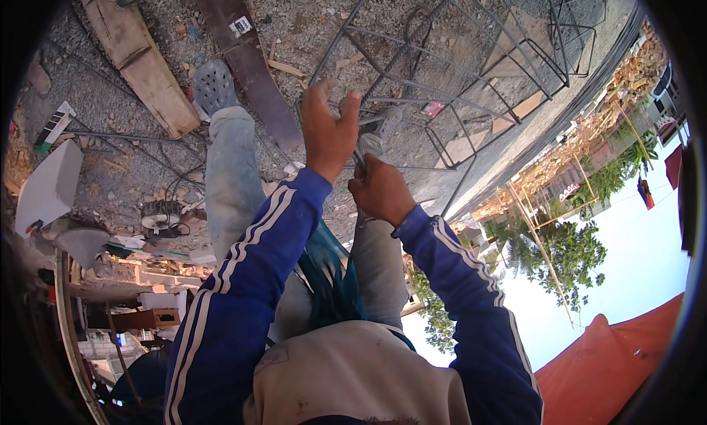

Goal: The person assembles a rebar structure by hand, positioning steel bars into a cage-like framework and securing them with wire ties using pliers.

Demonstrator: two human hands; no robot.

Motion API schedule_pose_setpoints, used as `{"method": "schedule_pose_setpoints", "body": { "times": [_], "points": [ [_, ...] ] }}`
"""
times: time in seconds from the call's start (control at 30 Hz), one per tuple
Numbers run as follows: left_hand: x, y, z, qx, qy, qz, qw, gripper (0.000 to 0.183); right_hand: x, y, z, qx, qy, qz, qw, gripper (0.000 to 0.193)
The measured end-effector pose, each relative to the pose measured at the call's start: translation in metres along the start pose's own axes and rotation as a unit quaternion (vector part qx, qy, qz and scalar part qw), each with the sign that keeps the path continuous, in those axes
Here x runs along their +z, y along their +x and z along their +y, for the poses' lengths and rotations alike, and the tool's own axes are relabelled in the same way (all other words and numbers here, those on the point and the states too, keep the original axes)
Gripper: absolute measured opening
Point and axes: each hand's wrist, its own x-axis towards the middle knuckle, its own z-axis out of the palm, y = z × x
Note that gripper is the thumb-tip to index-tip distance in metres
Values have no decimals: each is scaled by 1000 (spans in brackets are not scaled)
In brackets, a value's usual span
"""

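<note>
Outdoors, gravel yard: a person in a blue jacket bends over stony ground [294, 29], both bare hands close together ahead of the knees, as seen from where I stand.
Right hand: the fist [384, 193] is closed around a slim grey metal tool [360, 157], whose end juts up past the thumb; its exact kind I cannot tell.
Tool's place: in that fist, above the gap between the shins, just beside the left wrist.
Left hand: raised [329, 136], thumb and fingers parted, nothing visible in the gap.
Steel-bar frame: thin dark rods [345, 29] bent and joined into an open lattice, lying beyond the hands and off to the right.
Planks: a pale wooden board [138, 54] and a dark brown board [252, 65] with a small white label rest on the gravel at left.
Clothing: white stripes line the blue sleeves [237, 259]; worn grey-blue jeans [234, 167], a grey perforated clog [214, 86] and a teal cloth [330, 281] hanging between the thighs.
Far right: an orange tarp [607, 366] below leafy trees [568, 257] and pale blue sky.
</note>
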Motion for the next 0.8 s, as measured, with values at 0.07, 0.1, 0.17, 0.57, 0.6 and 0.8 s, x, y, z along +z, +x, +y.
{"method": "schedule_pose_setpoints", "body": {
  "times": [0.07, 0.1, 0.17, 0.57, 0.6, 0.8],
  "points": [
    [1, 1, 1, 177, 68, 100, 977, 33, 0, 1, 3, 8, -8, 14, 1000, 31],
    [1, 4, -8, 109, 55, 61, 991, 34, -3, -1, 2, 5, -8, 12, 1000, 31],
    [1, 14, -30, 43, 39, 25, 998, 36, -9, 0, 1, 9, 6, -6, 1000, 30],
    [3, 12, -20, -201, -285, -78, 934, 28, 4, -37, 4, 5, 4, -49, 999, 31],
    [3, 14, -21, -177, -247, -73, 950, 30, 7, -32, 5, 9, -10, -59, 998, 32],
    [-4, 8, -30, -136, -149, -79, 976, 46, 17, -9, 4, 1, -6, -48, 999, 31]
  ]
}}
